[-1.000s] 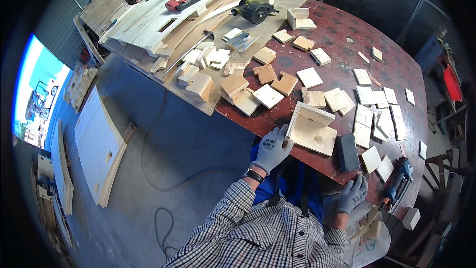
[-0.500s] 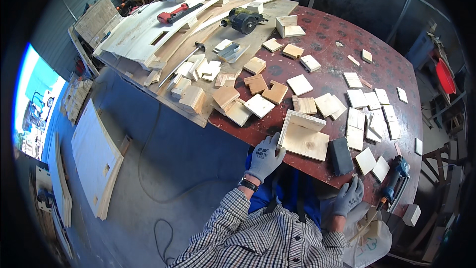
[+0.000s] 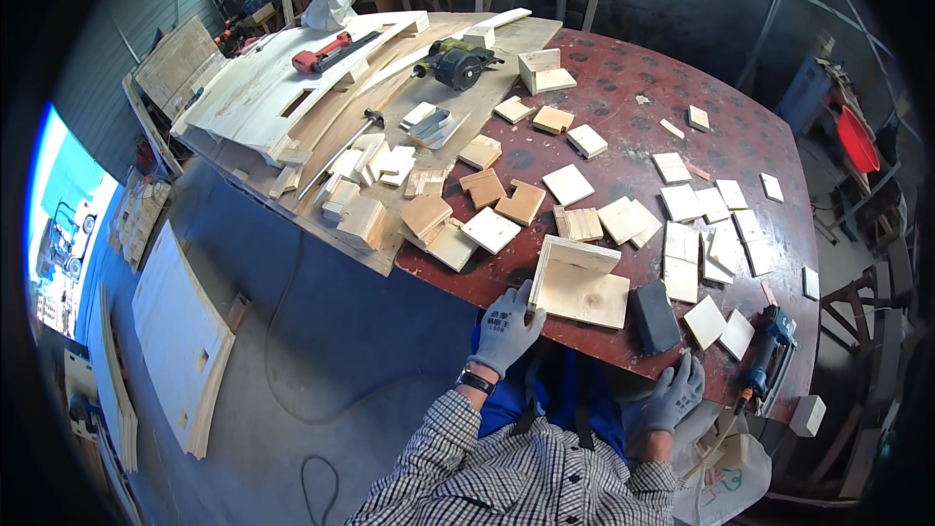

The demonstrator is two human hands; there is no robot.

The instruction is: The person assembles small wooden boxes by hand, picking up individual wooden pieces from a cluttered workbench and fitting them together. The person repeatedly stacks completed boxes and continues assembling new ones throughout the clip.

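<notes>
My left hand (image 3: 510,327), in a grey glove, grips the left edge of an L-shaped wooden piece (image 3: 590,296) at the table's near edge. That piece is a flat board with a second board upright along its back. Just right of it lies a dark grey block (image 3: 654,318). My right hand (image 3: 675,394), also gloved, is at the table edge below the block. Its fingers are drawn together, and whatever is at their tips is too small to name. Farther right, a blue and black nail gun (image 3: 771,349) with a hose lies on the table.
Several small wooden blocks (image 3: 568,185) are scattered over the dark red table (image 3: 623,68). On the left part are large panels (image 3: 263,88), a red nail gun (image 3: 321,54), a circular saw (image 3: 460,65) and a hammer (image 3: 336,154). Cut panels (image 3: 185,331) stand on the floor at left.
The whole view has shifted slightly, with the table a little lower and farther left in the picture. Both hands keep their places at the wooden piece and the table edge.
</notes>
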